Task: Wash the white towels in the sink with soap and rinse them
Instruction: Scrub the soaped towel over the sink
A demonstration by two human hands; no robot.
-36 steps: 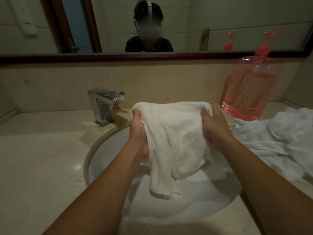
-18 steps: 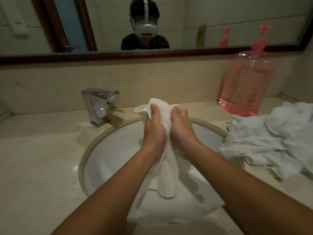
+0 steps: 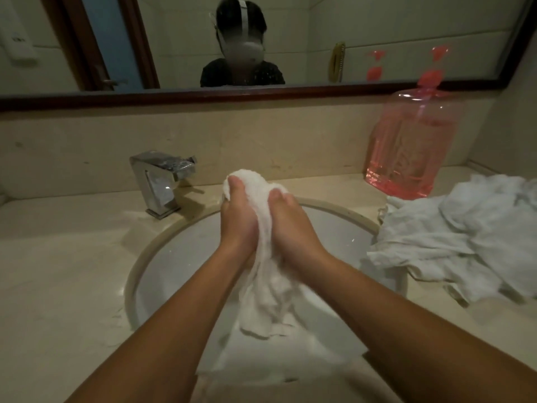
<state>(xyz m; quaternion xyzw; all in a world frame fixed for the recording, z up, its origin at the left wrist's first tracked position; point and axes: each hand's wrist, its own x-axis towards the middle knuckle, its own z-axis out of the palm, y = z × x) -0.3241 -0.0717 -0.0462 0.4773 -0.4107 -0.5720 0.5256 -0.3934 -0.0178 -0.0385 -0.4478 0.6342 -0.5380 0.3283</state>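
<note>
Over the round white sink [image 3: 162, 257] I hold a bunched white towel [image 3: 267, 301]. My left hand [image 3: 238, 219] and my right hand [image 3: 290, 222] grip it side by side, pressed together, with the cloth squeezed between them. The towel's top pokes out above my fingers and its lower end hangs into the basin. Another white cloth lies flat in the bottom of the sink [image 3: 261, 362], partly hidden by my arms. A heap of white towels [image 3: 465, 242] lies on the counter to the right of the sink.
A chrome faucet [image 3: 162, 181] stands at the back left of the basin, with no water seen running. A large clear bottle of pink liquid [image 3: 412, 149] stands at the back right. The beige counter [image 3: 58, 280] stretches left. A mirror hangs above.
A second ago my hands held the towel spread wide apart. They came together and bunched it, and now squeeze it slightly higher over the basin.
</note>
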